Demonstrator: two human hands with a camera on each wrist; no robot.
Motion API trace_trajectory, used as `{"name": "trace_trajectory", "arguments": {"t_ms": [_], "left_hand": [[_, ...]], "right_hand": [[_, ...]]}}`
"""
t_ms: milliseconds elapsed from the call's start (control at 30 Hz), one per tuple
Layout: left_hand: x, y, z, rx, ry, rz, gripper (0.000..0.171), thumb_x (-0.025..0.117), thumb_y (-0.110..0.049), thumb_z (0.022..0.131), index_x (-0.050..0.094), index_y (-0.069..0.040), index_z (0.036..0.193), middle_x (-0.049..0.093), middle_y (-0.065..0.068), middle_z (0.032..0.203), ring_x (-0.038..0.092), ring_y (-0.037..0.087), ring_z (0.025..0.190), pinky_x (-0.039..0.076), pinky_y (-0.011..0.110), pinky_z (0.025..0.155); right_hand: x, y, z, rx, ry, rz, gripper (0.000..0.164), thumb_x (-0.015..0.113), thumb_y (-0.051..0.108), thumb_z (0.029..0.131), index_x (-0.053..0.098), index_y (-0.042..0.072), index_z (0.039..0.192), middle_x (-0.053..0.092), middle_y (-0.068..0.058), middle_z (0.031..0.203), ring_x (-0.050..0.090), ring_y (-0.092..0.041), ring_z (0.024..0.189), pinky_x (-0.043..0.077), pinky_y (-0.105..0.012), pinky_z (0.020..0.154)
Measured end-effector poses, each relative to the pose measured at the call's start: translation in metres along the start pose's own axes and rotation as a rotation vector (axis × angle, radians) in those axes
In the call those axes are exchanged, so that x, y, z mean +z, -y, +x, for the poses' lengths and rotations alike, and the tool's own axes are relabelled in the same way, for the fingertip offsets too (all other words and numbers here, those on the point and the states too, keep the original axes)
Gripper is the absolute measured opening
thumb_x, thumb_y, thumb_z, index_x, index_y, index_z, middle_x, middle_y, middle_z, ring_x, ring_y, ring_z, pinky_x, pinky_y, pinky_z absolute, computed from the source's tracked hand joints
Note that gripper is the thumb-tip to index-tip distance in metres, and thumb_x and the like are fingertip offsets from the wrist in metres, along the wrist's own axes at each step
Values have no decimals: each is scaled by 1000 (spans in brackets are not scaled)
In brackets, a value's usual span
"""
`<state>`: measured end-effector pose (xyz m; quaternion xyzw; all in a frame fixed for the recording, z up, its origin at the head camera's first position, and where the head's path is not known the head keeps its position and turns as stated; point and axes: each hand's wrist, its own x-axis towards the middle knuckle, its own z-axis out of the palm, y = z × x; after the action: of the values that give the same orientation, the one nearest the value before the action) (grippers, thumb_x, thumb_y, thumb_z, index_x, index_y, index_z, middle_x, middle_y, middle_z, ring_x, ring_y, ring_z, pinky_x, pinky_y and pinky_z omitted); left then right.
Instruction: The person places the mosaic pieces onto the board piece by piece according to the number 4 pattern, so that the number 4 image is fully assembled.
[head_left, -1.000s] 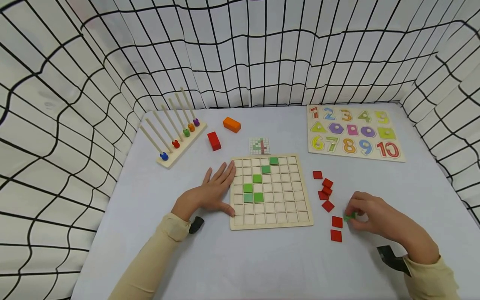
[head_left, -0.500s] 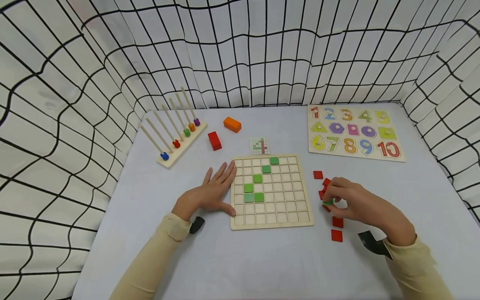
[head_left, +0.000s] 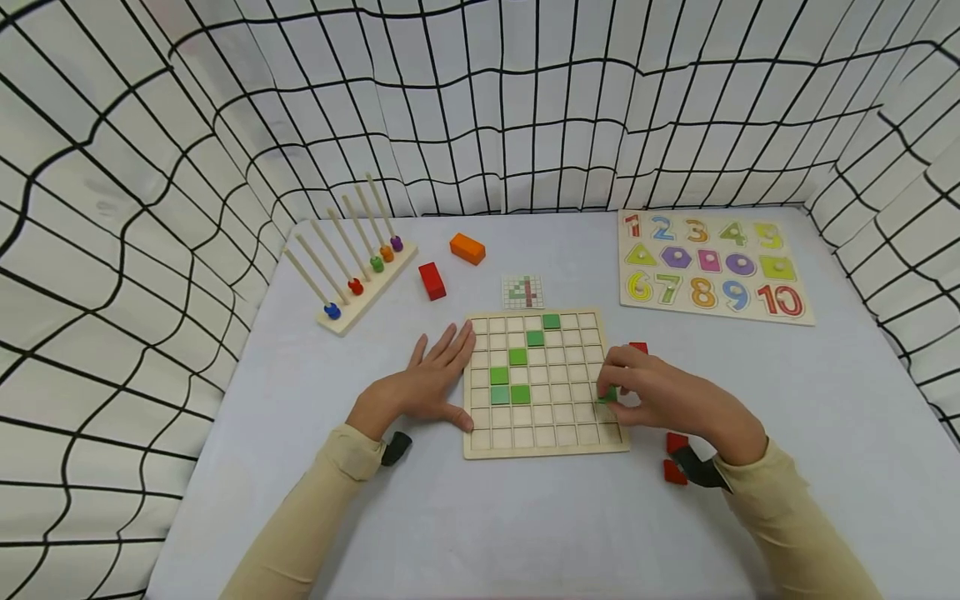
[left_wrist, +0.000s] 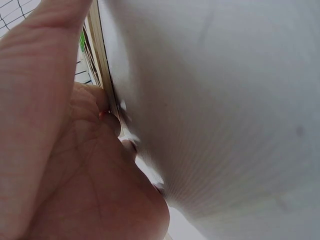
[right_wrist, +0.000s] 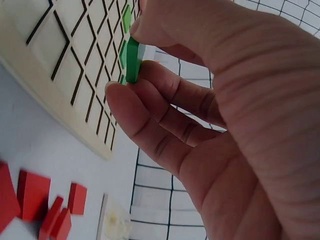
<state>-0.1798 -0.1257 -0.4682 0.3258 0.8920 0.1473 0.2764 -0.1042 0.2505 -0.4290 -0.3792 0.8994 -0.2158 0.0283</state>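
My right hand (head_left: 663,396) pinches a small green square tile (right_wrist: 132,60) between thumb and fingertips, over the right edge of the wooden grid board (head_left: 547,437). My left hand (head_left: 416,387) lies flat with straight, spread fingers; its fingertips and thumb rest at the board's left edge. Several green tiles sit in the board's cells, running from a tile (head_left: 551,322) near the top down to a tile (head_left: 520,395) left of centre. Red square tiles (right_wrist: 34,194) lie on the table right of the board, partly hidden under my right hand and wrist in the head view.
A small printed pattern card (head_left: 522,292) lies behind the board. Farther back are a red block (head_left: 432,282), an orange block (head_left: 467,249) and a peg stand (head_left: 367,287) with coloured beads. A number puzzle (head_left: 716,267) lies back right. Black netting (head_left: 558,125) surrounds the table.
My right hand has carried the green tile leftward from beyond the red tiles, across them, to the board's right edge. The left hand has stayed where it was.
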Motion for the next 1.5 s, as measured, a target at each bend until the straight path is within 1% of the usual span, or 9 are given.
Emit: {"name": "trace_trajectory", "arguments": {"t_ms": [233, 400, 567, 767, 833, 967, 1067, 1300, 1500], "left_hand": [[0, -3, -1, -20, 7, 40, 140, 86, -61, 83, -6, -4, 171, -19, 11, 181, -18, 36, 168, -10, 69, 132], [2, -3, -1, -19, 7, 30, 140, 86, -60, 83, -6, -4, 171, -19, 11, 181, -18, 37, 168, -10, 69, 132], [2, -3, -1, -24, 4, 33, 140, 86, -60, 83, -6, -5, 172, -18, 11, 181, -18, 36, 168, -10, 68, 132], [0, -3, 0, -23, -5, 59, 140, 86, -62, 83, -7, -5, 172, -19, 10, 181, -18, 37, 169, -10, 69, 132], [-1, -2, 0, -23, -7, 60, 140, 86, -62, 82, -7, -6, 172, -19, 10, 181, -18, 36, 169, -10, 69, 132], [-2, -1, 0, -17, -6, 44, 141, 86, -62, 82, -7, -6, 172, -19, 9, 181, -18, 36, 169, -11, 68, 132], [-1, 0, 1, -14, 1, 31, 141, 85, -62, 82, -8, -5, 171, -20, 10, 181, -19, 36, 168, -12, 68, 131], [-1, -1, 0, -30, 5, 55, 141, 85, -62, 82, -8, -6, 172, -20, 9, 181, -19, 36, 168, -11, 68, 132], [0, -1, 0, -25, 7, 37, 141, 86, -62, 82, -8, -6, 171, -21, 10, 181, -20, 36, 168, -12, 68, 132]], "right_hand": [[17, 5, 29, -52, 30, -46, 15, 81, 7, 88, 70, 13, 95, 60, -3, 100, 56, -14, 93, 56, -22, 76], [31, 9, 50, -134, 24, -89, 13, 82, 8, 90, 71, 11, 96, 62, -6, 99, 55, -16, 93, 56, -25, 78], [44, 9, 63, -175, -5, -108, 12, 84, 9, 92, 73, 9, 97, 65, -7, 100, 56, -18, 93, 57, -27, 81], [49, 11, 68, -159, -12, -32, 5, 81, 1, 93, 78, 5, 93, 67, -7, 96, 58, -19, 91, 57, -29, 81], [49, 13, 69, -164, -23, -22, 8, 79, -2, 93, 77, 5, 90, 68, -6, 93, 58, -18, 90, 57, -28, 80], [52, 13, 71, -213, -64, -60, 15, 76, -7, 92, 75, 5, 82, 68, -5, 89, 57, -18, 85, 55, -26, 78], [55, 12, 71, -239, -90, -89, 16, 77, -8, 90, 74, 6, 81, 66, -4, 87, 57, -18, 83, 54, -25, 76], [56, 12, 70, -243, -96, -103, 14, 80, -5, 89, 73, 7, 84, 65, -4, 89, 56, -18, 85, 54, -25, 76], [54, 10, 64, -245, -94, -88, 14, 84, -3, 87, 78, 4, 97, 70, -9, 100, 63, -21, 93, 60, -26, 81]]}}
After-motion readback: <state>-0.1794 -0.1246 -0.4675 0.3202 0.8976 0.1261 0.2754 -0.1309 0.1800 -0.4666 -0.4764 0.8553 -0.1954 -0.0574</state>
